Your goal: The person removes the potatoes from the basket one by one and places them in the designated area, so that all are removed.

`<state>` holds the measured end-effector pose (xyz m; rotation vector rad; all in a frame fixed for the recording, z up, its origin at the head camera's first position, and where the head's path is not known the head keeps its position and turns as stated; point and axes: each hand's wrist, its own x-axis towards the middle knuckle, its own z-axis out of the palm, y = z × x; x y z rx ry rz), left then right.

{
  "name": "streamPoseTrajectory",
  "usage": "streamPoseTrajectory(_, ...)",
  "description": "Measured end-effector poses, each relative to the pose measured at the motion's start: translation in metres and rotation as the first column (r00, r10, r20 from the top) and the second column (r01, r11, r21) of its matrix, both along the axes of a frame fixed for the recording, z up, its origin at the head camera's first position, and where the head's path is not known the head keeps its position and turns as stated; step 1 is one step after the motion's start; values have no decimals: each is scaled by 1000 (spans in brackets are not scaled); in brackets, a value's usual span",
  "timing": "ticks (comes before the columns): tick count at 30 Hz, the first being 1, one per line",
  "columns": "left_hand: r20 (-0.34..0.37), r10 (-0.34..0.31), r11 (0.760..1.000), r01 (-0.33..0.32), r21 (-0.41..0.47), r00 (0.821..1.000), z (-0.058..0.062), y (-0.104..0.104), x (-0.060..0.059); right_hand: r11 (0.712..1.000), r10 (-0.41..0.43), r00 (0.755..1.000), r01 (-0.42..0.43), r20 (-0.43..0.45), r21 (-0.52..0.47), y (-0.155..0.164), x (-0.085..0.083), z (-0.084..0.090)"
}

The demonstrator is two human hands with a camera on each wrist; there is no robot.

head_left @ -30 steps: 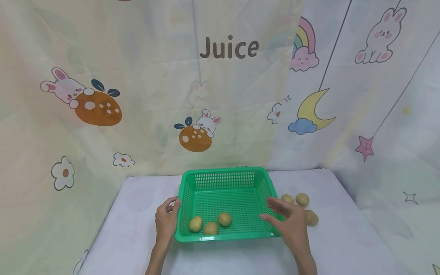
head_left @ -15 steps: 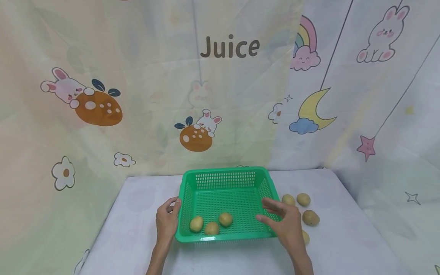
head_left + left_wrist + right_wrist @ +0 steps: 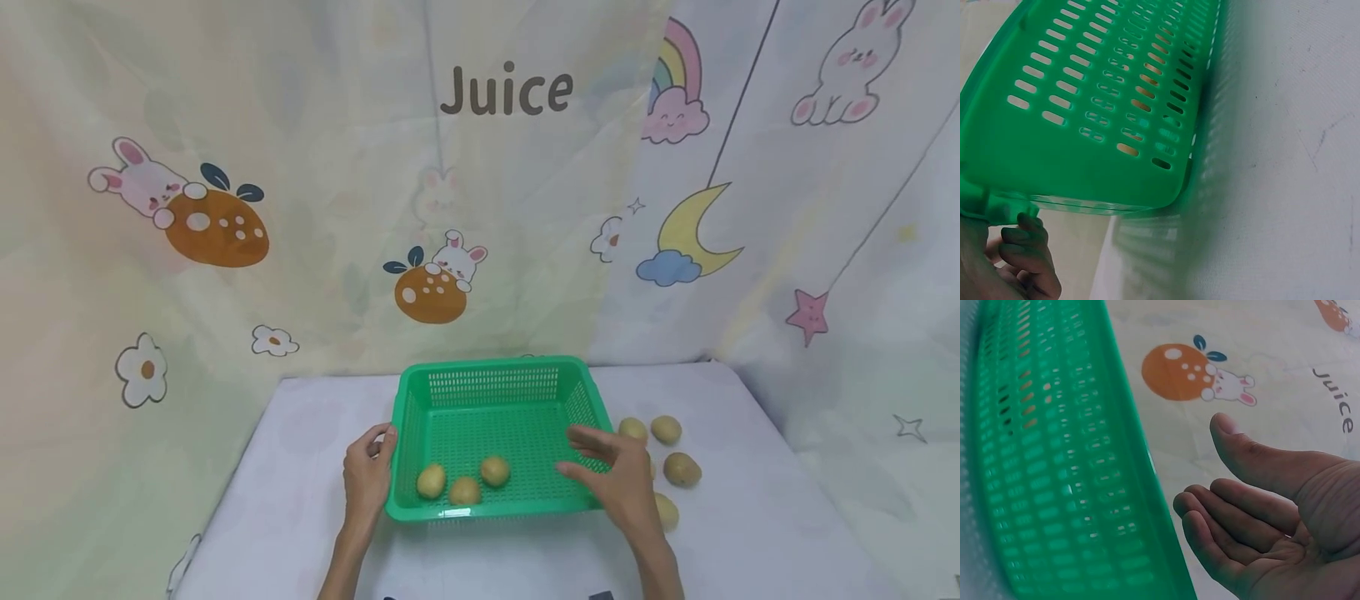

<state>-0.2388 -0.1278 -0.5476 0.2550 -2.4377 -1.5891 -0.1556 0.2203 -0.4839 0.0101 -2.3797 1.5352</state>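
Note:
A green plastic basket point(image 3: 491, 363) with slotted walls stands on the table. Inside, near its front left, lie three potatoes: one at the left point(image 3: 431, 481), a middle one point(image 3: 465, 492) and one farther right point(image 3: 495, 472). My left hand point(image 3: 366, 479) grips the basket's left rim, its fingers curled beneath the edge in the left wrist view. Over the basket's right side hovers my right hand point(image 3: 621, 477), thumb and fingers spread apart; the right wrist view shows its palm point(image 3: 1272, 562) holding nothing.
Right of the basket lie several more potatoes, among them a brown one point(image 3: 682, 470) and a paler one point(image 3: 666, 429); my right hand partly hides some. A white cloth covers the table point(image 3: 750, 533). A printed curtain point(image 3: 322, 208) hangs behind.
My right hand has shifted slightly left, uncovering more of the potatoes beside the basket. The head view has tilted down a little. My left hand keeps its grip on the rim.

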Motion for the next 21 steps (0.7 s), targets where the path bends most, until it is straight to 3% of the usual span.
streamPoseTrajectory(10, -15, -31, 999, 31, 16, 999, 1, 2, -6, 997, 67, 991, -69, 117, 16, -23, -15, -5)
streamPoseTrajectory(21, -3, -3, 1000, 2, -9, 1000, -2, -1, -5, 991, 110, 984, -119, 137, 55, -47, -27, -13)
